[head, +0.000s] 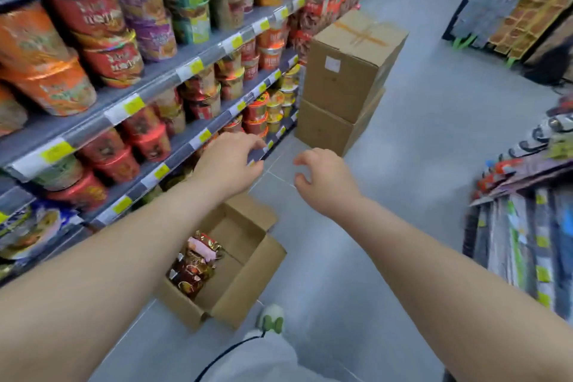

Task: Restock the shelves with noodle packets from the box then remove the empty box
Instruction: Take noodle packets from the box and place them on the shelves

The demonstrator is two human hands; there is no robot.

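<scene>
left hand (pixel 229 164): empty; fingers loosely curled
right hand (pixel 325 180): empty; loosely curled; 3 o'clock of left
box (pixel 248 276): open on floor; 6 o'clock of hands
noodle packets (pixel 193 267): in box; 9 o'clock side

Bright, even shop light all round, seemingly from above: only a faint, soft shadow hugs the open box (pixel 254 273) on the pale floor (pixel 403 195). Foil noodle packets (pixel 195 267) inside the box catch little glints. Left of the box the shelves (pixel 148 93) are smeared and the cup labels unreadable. Right of it, the racks (pixel 521 242) streak badly. Beyond the box, the stacked cartons (pixel 344 80) look soft too. Shelf lines above the box bow with wide-angle distortion.
</scene>
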